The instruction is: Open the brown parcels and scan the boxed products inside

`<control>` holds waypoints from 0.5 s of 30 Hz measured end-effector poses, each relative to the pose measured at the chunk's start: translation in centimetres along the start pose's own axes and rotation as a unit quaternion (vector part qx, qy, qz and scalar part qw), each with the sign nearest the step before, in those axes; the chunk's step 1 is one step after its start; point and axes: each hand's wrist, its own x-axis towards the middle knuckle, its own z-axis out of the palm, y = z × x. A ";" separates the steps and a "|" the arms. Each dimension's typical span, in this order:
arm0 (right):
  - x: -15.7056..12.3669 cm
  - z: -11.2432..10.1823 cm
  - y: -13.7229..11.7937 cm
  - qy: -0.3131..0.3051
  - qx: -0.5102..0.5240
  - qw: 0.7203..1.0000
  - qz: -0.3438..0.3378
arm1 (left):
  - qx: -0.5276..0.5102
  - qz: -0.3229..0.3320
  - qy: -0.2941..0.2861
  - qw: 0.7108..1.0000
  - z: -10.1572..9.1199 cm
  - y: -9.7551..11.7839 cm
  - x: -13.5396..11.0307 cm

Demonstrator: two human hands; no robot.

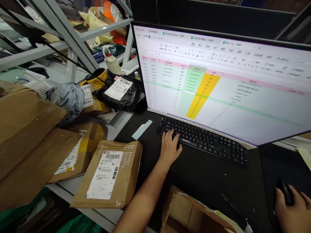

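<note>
My left hand (170, 147) rests at the left end of a black keyboard (194, 133), its fingers spread over the keys and holding nothing. At the far right my right hand (293, 210) is wrapped over a black computer mouse (286, 191) on a dark pad (269, 168). Behind the keyboard stands a large monitor (160, 94), tilted in view, with a spreadsheet that has green, orange and pink bands. Left of my left forearm lies a brown cardboard parcel (132, 168) with a white shipping label (105, 174).
More cardboard boxes (29, 145) crowd the left side. A black plastic-wrapped parcel (126, 100) lies near a cream bottle (113, 63). In front stands an open cardboard box (181, 210), beside a thin dark blade (233, 207). Beyond the metal frame (70, 38), a person in orange (119, 35) handles packages.
</note>
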 end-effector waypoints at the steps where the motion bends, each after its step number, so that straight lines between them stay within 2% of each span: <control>1: 0.0 0.1 0.0 0.004 0.014 1.000 0.004 | 0.000 0.000 0.000 1.000 0.0 0.0 0.0; 15: 0.4 0.4 0.4 0.014 0.051 0.998 -0.032 | 0.018 -0.001 0.010 1.000 -0.1 0.6 0.3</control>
